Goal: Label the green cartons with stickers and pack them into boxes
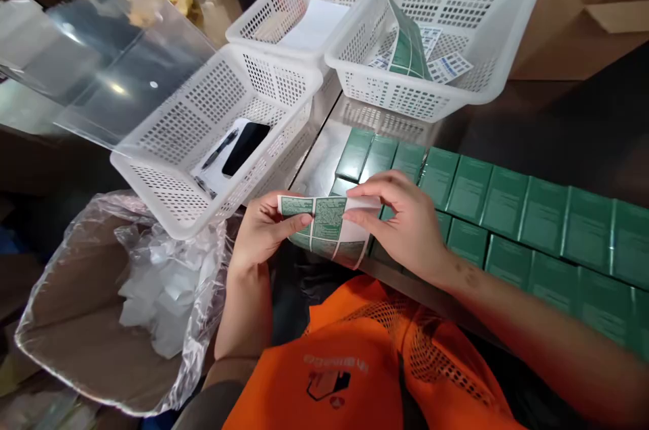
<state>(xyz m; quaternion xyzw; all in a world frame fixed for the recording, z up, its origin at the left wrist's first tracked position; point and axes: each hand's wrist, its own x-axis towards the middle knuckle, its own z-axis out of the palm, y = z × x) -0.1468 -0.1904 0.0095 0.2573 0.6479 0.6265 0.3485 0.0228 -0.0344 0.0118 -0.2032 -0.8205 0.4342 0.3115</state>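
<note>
The sheet of green labels (327,227) is held in the air just above the near edge of the table (317,166), in front of the person's orange vest (355,362). It is a strip of printed green stickers on a pale backing, bowed slightly between the two hands. The left hand (263,230) pinches its left end, thumb on top and fingers beneath. The right hand (405,220) grips the upper right part, fingertips pressed at the edge of one label as if lifting it from the backing; whether a label has come free there cannot be told.

As a judgement, the main risk is a label creasing or tearing if the right grip pulls at an angle while the left holds the backing taut. A freed sticker could also fold onto itself or catch on a finger, since both grips sit close on a limp sheet.

Just behind the sheet, rows of green boxes (507,207) lie flat along the table, running toward its right edge. Farther back stand three white perforated baskets: the near left basket (167,139) holds a pen (219,149) and a dark phone (246,148), the right basket (487,65) holds more label sheets (408,44). Off the table's left edge is a carton lined with a clear plastic bag (65,281), holding white scraps (157,295).
</note>
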